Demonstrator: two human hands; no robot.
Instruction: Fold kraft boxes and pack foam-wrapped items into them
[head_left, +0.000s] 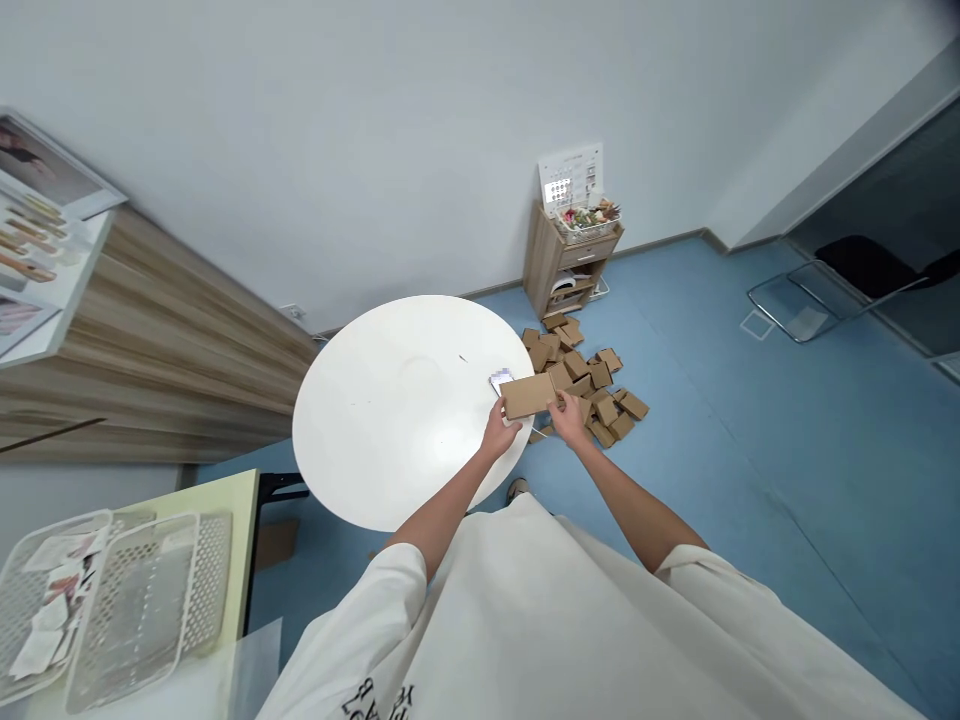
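Between my two hands is a small brown cardboard box (528, 396), held over the right edge of the round white table (375, 420). My left hand (499, 430) grips its left end, fingers closed on the cardboard. At the other end, my right hand (568, 416) pinches the box near what looks like a flap. Just behind the box a phone-like item with a blurred screen (500, 378) lies on the table, partly covered from view. Several more brown cardboard boxes (604, 405) are heaped on the floor right of the table.
A small wooden cabinet (544, 262) stands by the wall, bearing a basket of flowers (589, 220) and a white board (571, 175). White perforated baskets (214, 570) sit on a side table (244, 500) at left. A metal-framed chair (862, 270) is far right on the blue floor.
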